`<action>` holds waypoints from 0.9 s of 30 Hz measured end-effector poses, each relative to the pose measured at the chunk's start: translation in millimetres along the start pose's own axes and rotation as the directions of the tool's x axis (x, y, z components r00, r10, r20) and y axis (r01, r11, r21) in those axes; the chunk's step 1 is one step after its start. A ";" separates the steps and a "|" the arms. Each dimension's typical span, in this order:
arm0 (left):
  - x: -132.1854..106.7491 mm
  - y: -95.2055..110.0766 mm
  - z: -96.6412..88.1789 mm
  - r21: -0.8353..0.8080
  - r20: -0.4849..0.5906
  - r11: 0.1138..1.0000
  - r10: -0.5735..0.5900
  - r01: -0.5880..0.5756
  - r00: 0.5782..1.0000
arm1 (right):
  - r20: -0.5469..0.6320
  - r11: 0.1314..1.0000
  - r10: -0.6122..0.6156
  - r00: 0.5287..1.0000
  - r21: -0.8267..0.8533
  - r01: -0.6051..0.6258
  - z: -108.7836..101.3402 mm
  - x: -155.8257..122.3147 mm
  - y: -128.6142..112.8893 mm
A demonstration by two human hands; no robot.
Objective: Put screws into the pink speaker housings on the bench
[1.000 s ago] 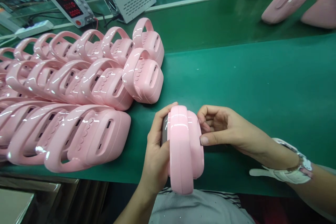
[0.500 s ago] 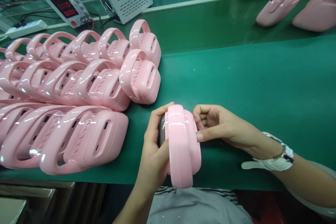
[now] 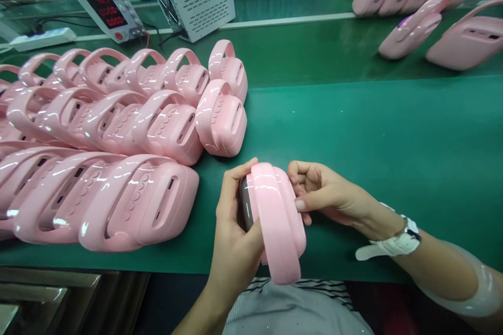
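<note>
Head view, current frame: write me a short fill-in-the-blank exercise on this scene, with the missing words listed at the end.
1. The left hand grips a ____-coloured device.
2. The arm wearing the white-strapped watch is the person's ____ one.
3. The lit digits on the meter's display are ____ in colour.
4. The work surface is coloured ____.

Missing words: pink; right; red; green.

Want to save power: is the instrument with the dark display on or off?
The instrument is on: red digits glow on its dark display.
</note>
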State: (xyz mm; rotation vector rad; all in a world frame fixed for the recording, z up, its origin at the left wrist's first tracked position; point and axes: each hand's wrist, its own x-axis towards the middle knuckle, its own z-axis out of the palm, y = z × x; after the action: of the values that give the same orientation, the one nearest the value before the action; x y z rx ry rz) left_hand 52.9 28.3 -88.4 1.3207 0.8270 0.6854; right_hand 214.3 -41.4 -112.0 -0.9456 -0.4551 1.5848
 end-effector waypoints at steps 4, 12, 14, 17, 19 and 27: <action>1.6 0.9 -0.3 0.010 -0.020 1.000 0.020 -0.019 1.000 | -0.006 1.000 0.008 1.000 0.010 -0.008 0.5 1.5 2.8; 9.0 1.2 0.5 -0.028 -0.004 0.998 -0.050 0.050 0.999 | -0.036 1.000 0.004 0.999 0.003 -0.004 -1.6 0.8 0.9; 10.2 -0.1 -0.1 -0.013 0.015 0.999 -0.047 0.047 0.999 | -0.037 1.000 0.004 0.999 0.002 -0.004 -1.8 -0.9 -0.1; 11.9 -2.0 -2.1 0.002 0.053 0.999 -0.035 0.035 0.998 | -0.042 1.000 0.008 0.999 -0.007 -0.008 -1.3 -4.0 -0.6; 12.7 -2.7 -3.6 0.009 0.061 0.999 -0.038 0.038 0.997 | -0.049 1.000 0.009 0.999 -0.013 -0.009 -0.5 -5.7 -0.4; 10.8 0.5 -2.8 0.016 0.062 0.999 -0.053 0.052 0.997 | -0.066 0.999 0.021 0.998 -0.035 -0.023 0.4 -7.1 1.3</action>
State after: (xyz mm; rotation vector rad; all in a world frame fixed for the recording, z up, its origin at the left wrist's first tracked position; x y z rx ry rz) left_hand 56.5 38.8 -89.4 1.3221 0.8146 0.5956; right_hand 213.1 -48.4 -110.5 -1.0298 -0.4302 1.5650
